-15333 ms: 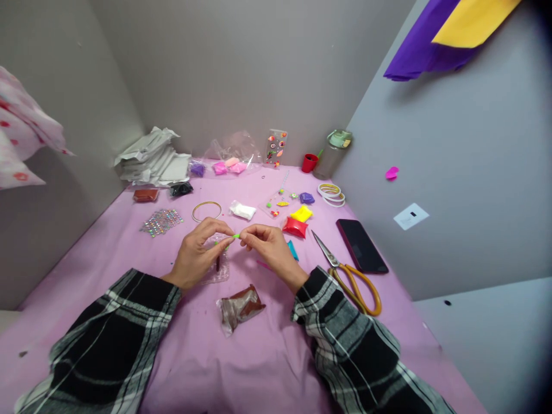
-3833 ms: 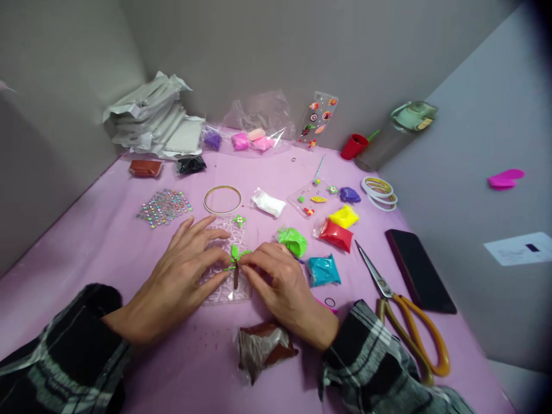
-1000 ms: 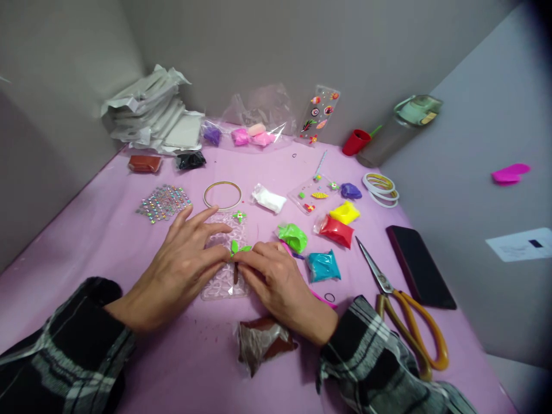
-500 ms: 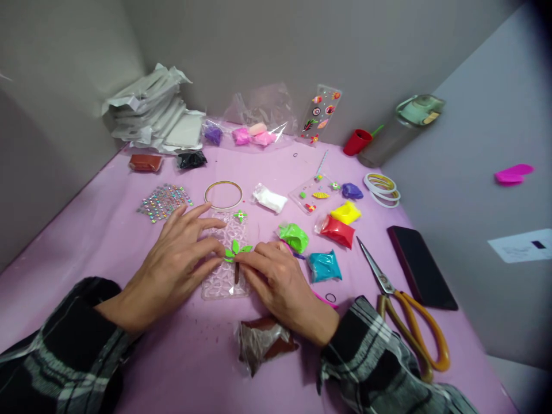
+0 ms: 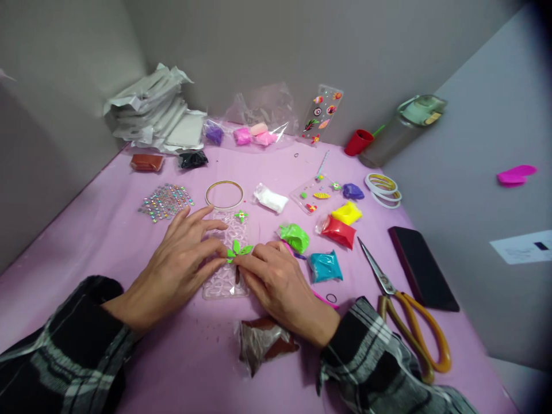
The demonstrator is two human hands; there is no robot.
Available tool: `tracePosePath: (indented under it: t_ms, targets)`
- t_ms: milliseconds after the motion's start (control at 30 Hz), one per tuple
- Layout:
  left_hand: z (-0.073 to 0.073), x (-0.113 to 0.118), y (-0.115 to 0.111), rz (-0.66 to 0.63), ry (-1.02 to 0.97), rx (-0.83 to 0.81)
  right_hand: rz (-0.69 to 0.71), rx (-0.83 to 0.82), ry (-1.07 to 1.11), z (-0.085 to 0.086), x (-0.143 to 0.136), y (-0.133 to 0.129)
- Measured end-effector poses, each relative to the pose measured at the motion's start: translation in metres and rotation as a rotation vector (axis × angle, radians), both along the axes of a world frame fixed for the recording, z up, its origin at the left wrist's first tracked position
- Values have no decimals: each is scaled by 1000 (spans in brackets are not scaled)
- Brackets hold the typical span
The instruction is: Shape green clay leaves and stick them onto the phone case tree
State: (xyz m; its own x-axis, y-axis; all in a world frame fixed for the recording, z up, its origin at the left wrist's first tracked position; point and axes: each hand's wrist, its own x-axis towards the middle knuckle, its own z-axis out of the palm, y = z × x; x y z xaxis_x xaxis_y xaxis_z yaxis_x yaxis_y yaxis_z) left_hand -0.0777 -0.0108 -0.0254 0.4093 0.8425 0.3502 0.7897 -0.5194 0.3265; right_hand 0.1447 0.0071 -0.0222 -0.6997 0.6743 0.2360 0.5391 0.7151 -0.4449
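A clear patterned phone case [image 5: 227,230] lies flat on the pink table [image 5: 107,230]. On it sits a small clay tree with green leaves [image 5: 238,250] and a brown trunk, plus a tiny green flower [image 5: 240,215] near its top end. My left hand [image 5: 179,261] rests spread on the case, fingertips at the leaves. From the right, the fingertips of my right hand [image 5: 278,282] press at the same leaves. Neither hand grips anything.
Clay bags lie around: brown [image 5: 263,342] near my wrist, green [image 5: 294,237], blue [image 5: 325,265], red [image 5: 337,231], yellow [image 5: 346,213], white [image 5: 270,199]. Scissors [image 5: 405,313] and a dark phone [image 5: 422,276] lie right. Gem stickers [image 5: 166,201], a ring [image 5: 223,194], tape rolls [image 5: 383,187].
Since 15 s ago the green clay went from between my raised fingers onto the case as leaves. Over the last second my hands barely shifted, fingertips staying at the leaves.
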Motion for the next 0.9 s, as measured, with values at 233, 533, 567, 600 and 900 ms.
tracePosePath:
  t_ms: [233, 533, 567, 600, 900]
  targets:
    - [-1, 0, 0, 2, 7, -4, 22, 39, -39, 0, 0, -1]
    - [0, 0, 0, -3, 5, 2, 54, 80, -124, 2, -1, 1]
    - [0, 0, 0, -2, 1, 2, 59, 90, -133, 2, -1, 1]
    - [1, 0, 0, -2, -2, 2, 63, 97, -134, 3, -1, 1]
    - [1, -5, 1, 16, -19, 4, 59, 122, -134, 3, 0, 0]
